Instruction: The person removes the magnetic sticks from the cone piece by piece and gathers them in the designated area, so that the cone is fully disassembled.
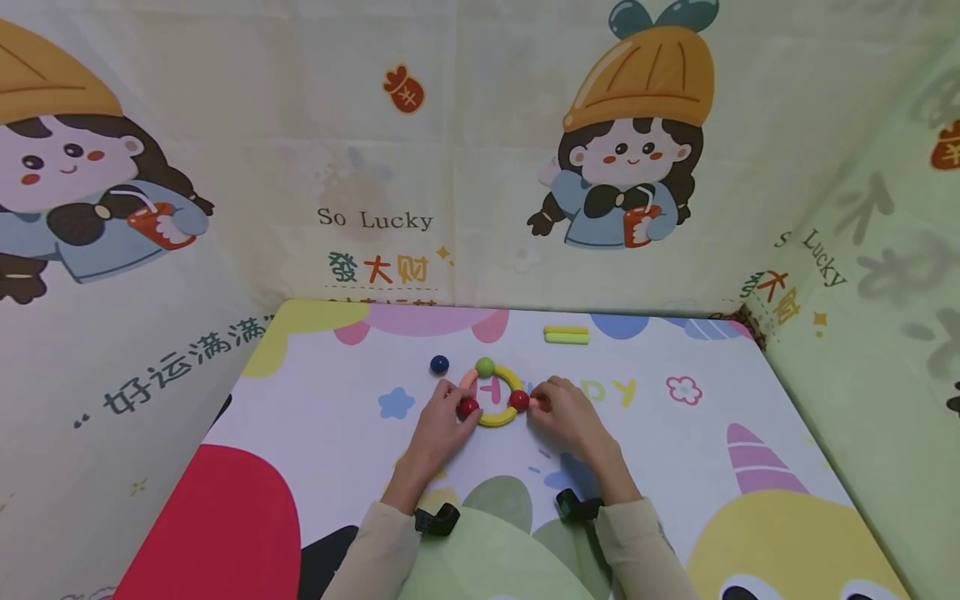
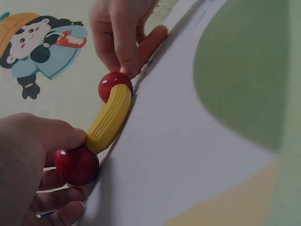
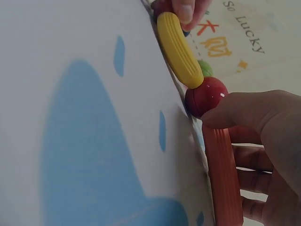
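Note:
On the table mat lies a ring of curved toy pieces joined by balls: a green ball (image 1: 485,366) at the top and a yellow curved piece (image 1: 498,419) at the bottom. My left hand (image 1: 457,408) pinches the left red ball (image 1: 468,407) (image 2: 76,165). My right hand (image 1: 542,405) grips an orange stick (image 3: 225,174) whose end touches the right red ball (image 1: 519,401) (image 3: 207,96). The yellow curved piece (image 2: 110,117) links the two red balls. A salmon curved piece (image 1: 468,380) forms the ring's upper left.
A dark blue ball (image 1: 439,364) lies loose just left of the ring. Two yellow-green sticks (image 1: 566,335) lie side by side near the table's far edge. Printed fabric walls close in the table (image 1: 322,433) at the back and both sides.

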Tool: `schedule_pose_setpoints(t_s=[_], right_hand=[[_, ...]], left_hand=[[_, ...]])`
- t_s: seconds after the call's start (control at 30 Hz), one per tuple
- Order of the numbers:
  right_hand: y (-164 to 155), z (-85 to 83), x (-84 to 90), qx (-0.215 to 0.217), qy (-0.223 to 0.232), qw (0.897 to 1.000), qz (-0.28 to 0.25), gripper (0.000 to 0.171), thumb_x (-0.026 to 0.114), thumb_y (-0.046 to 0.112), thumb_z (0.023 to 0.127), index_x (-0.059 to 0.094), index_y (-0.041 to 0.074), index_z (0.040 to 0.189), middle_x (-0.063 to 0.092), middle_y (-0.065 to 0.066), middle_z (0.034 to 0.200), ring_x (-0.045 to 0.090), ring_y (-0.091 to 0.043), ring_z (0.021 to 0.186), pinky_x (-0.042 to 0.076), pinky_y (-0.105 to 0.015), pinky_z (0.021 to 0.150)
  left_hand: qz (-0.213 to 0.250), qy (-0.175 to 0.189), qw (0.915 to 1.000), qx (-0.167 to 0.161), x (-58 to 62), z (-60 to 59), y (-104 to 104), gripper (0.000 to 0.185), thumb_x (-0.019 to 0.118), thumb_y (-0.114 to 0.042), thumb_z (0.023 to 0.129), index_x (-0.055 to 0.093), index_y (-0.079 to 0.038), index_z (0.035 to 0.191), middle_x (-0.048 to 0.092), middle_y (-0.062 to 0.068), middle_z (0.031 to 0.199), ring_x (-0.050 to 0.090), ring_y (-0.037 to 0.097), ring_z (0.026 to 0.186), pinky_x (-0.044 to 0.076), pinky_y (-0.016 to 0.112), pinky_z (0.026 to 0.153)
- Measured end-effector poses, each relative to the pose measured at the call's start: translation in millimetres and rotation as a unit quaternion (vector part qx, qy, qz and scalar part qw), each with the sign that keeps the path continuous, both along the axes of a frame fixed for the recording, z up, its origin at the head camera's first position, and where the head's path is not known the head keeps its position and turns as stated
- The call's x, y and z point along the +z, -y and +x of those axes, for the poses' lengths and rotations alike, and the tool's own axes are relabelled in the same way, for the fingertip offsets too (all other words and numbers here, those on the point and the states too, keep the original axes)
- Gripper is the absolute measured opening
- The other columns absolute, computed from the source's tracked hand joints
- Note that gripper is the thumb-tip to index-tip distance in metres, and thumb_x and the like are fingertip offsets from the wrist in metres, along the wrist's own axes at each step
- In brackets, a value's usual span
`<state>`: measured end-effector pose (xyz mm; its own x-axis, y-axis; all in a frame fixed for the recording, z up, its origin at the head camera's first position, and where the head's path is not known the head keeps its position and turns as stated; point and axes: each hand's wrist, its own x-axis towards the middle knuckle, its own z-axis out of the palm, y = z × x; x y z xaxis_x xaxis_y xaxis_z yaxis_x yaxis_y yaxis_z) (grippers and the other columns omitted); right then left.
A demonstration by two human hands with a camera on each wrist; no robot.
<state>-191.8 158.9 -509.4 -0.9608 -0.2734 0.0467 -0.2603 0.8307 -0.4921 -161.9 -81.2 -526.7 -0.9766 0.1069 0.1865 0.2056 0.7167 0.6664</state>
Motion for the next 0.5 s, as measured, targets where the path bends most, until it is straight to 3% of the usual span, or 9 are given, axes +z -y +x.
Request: schedule_pose_setpoints(t_s=[0.23, 0.5], right_hand=[[0.3, -9.8, 1.5, 0.021, -0.019, 1.000, 0.004, 0.020, 0.074, 0.023, 0.090, 0.076, 0.009, 0.105, 0.066, -0.004, 0.099, 0.055, -0.019, 0.091, 0.052, -0.037, 0.085], [2.1, -14.2, 0.4, 0.030, -0.016, 0.999, -0.007, 0.022, 0.075, 0.023, 0.090, 0.076, 0.012, 0.110, 0.068, -0.002, 0.102, 0.055, -0.018, 0.092, 0.054, -0.036, 0.087]], left_hand=[[-0.030, 0.003, 0.9992, -0.026, 4.2, 13.1, 0.8, 0.035, 0.073, -0.027, 0.090, 0.068, -0.006, 0.118, 0.050, 0.000, 0.101, 0.048, 0.009, 0.079, 0.046, 0.019, 0.066], [-0.066, 0.003, 0.9967, -0.047, 9.5, 24.7, -1.4, 0.029, 0.074, -0.030, 0.089, 0.067, -0.008, 0.107, 0.054, 0.001, 0.101, 0.049, 0.009, 0.081, 0.048, 0.021, 0.071]])
